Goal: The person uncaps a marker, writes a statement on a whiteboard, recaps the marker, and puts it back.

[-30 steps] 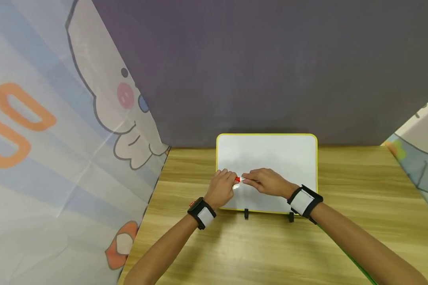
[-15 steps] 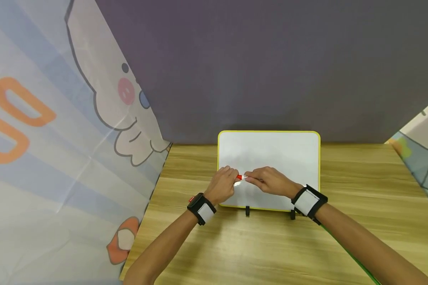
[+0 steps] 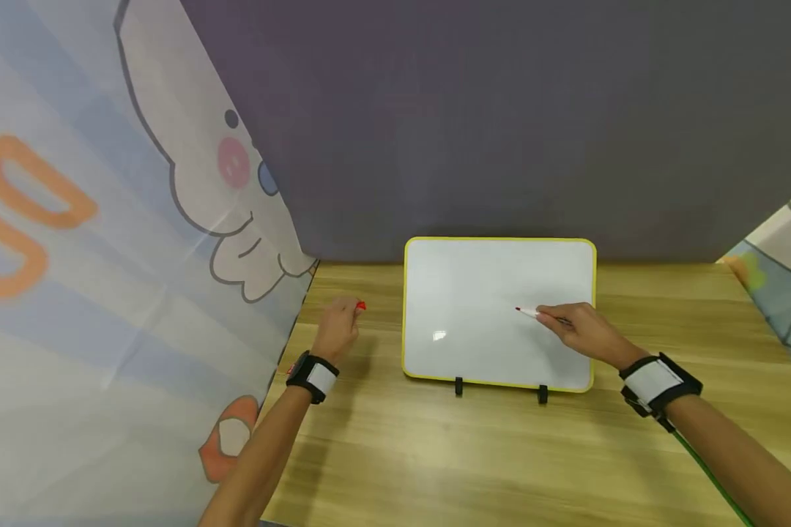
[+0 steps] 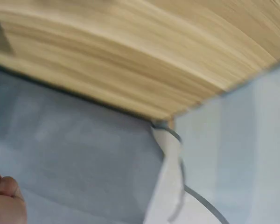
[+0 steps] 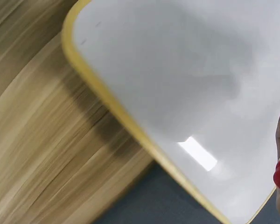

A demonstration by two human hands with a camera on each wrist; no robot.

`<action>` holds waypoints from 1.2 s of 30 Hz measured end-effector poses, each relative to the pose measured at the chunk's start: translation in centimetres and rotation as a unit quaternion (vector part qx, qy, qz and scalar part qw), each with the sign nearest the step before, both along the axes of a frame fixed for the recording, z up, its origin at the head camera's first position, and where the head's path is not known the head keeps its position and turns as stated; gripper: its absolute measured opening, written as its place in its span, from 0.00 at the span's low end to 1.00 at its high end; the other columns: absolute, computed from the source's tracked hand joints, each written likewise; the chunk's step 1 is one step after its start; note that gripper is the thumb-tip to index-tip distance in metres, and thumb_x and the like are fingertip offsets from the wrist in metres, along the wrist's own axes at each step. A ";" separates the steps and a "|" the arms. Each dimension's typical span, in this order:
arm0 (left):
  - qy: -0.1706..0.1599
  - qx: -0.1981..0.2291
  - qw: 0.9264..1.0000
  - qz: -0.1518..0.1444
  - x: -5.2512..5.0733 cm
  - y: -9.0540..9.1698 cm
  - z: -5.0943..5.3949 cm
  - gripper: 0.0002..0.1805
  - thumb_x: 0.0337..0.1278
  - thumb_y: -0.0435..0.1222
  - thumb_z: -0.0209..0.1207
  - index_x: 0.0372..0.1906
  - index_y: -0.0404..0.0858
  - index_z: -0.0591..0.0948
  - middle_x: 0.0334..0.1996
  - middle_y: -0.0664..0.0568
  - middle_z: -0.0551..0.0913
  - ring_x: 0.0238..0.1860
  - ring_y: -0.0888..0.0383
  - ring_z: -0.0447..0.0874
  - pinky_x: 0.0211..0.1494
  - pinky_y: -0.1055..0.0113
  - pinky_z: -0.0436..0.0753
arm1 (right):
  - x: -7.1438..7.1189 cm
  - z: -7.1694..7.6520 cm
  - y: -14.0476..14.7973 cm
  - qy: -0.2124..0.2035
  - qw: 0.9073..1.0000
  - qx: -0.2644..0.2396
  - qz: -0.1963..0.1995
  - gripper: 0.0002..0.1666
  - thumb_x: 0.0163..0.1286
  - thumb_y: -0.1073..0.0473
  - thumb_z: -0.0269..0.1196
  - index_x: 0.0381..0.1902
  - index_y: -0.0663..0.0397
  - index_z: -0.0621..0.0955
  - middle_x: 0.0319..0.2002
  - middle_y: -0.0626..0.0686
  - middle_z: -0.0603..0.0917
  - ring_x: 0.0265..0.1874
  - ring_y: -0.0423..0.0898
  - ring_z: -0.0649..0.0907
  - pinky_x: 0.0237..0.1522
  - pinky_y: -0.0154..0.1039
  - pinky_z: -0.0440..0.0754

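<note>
Head: red cap [image 3: 361, 306] is pinched by left hand [image 3: 338, 329], left of board [image 3: 474, 293], over table [image 3: 435, 454]. Uncapped marker [image 3: 528, 312] is gripped by right hand [image 3: 583, 331], tip pointed left, before the board; whether it is touched cannot be told. Left wrist: left hand is partly seen at lower left, fingers curled, cap hidden. Right wrist: marker is seen gripped at right edge; glare is caught on board.

Both forearms [image 3: 264, 454] reach forward, well apart, left grip [image 3: 336, 329] curled, right grip [image 3: 581, 329] pinching.
</note>
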State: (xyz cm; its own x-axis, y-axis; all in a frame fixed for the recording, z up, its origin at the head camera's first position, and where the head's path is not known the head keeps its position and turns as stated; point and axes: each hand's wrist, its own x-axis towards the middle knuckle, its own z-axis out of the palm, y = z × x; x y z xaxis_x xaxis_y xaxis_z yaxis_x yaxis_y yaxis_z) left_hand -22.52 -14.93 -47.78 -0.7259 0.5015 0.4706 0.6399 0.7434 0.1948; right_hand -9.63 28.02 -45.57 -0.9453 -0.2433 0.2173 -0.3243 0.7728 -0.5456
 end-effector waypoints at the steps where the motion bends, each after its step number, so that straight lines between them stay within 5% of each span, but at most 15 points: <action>1: -0.002 -0.011 1.000 -0.015 -0.4 0.4 -0.2 0.12 0.68 0.37 0.45 0.33 0.33 0.74 0.27 0.44 0.76 0.30 0.48 0.74 0.34 0.58 0.74 | 0.0 0.2 0.0 -0.012 1.000 -0.006 -0.001 0.22 0.71 0.56 0.54 0.52 0.69 0.78 0.33 0.59 0.86 0.16 0.31 0.68 0.18 0.30 0.66; 4: -0.040 -0.039 0.998 -0.032 -0.8 1.5 -1.3 0.11 0.68 0.37 0.47 0.39 0.33 0.76 0.33 0.44 0.76 0.34 0.50 0.74 0.38 0.59 0.75 | -0.4 0.3 -0.3 -0.006 1.000 -0.023 0.003 0.24 0.71 0.52 0.53 0.54 0.65 0.78 0.29 0.54 0.84 0.16 0.32 0.69 0.18 0.30 0.69; 8: -0.091 -0.069 0.993 0.034 -0.4 1.5 -3.1 0.09 0.59 0.31 0.57 0.43 0.33 0.78 0.38 0.44 0.73 0.34 0.52 0.76 0.35 0.63 0.77 | -0.5 0.4 -0.7 0.032 0.999 -0.006 -0.033 0.20 0.69 0.54 0.56 0.53 0.61 0.79 0.39 0.56 0.85 0.23 0.35 0.76 0.24 0.32 0.74; 12: -0.091 -0.100 0.988 0.079 0.4 0.7 -5.1 0.11 0.52 0.30 0.63 0.42 0.32 0.80 0.39 0.43 0.74 0.32 0.51 0.79 0.31 0.63 0.80 | -0.5 0.4 -0.8 0.024 0.999 0.003 -0.039 0.21 0.70 0.55 0.55 0.57 0.59 0.76 0.47 0.58 0.83 0.35 0.44 0.82 0.32 0.38 0.79; 16: -0.075 -0.108 0.986 0.106 1.1 0.4 -6.4 0.10 0.54 0.36 0.63 0.37 0.33 0.82 0.34 0.43 0.78 0.32 0.49 0.79 0.32 0.59 0.81 | -0.6 0.2 -1.0 0.013 0.999 -0.001 -0.033 0.21 0.70 0.53 0.55 0.57 0.56 0.76 0.40 0.52 0.83 0.32 0.41 0.78 0.31 0.35 0.76; 24: -0.115 -0.054 0.984 0.121 2.2 0.4 -7.1 0.12 0.53 0.35 0.63 0.40 0.32 0.79 0.33 0.41 0.79 0.33 0.46 0.79 0.33 0.55 0.81 | -1.1 -0.6 -2.0 0.063 0.998 -0.010 -0.009 0.18 0.67 0.58 0.59 0.54 0.55 0.78 0.36 0.46 0.77 0.30 0.34 0.71 0.27 0.30 0.72; 36: -0.144 -0.044 0.981 0.126 2.8 0.2 -7.7 0.14 0.55 0.37 0.60 0.43 0.32 0.75 0.33 0.41 0.78 0.34 0.46 0.77 0.31 0.56 0.78 | -1.8 -0.9 -3.6 0.047 0.999 -0.022 0.000 0.19 0.67 0.56 0.58 0.54 0.56 0.78 0.35 0.45 0.76 0.27 0.34 0.70 0.26 0.29 0.71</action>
State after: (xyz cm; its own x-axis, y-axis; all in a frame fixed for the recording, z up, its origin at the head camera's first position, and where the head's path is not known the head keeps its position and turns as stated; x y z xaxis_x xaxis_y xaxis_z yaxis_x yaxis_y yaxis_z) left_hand -19.76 -14.69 -55.50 -0.9286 0.3185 0.1906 0.3613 0.8931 0.2681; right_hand -11.38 24.44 -46.42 -0.9202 -0.2304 0.3166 -0.3755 0.7486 -0.5465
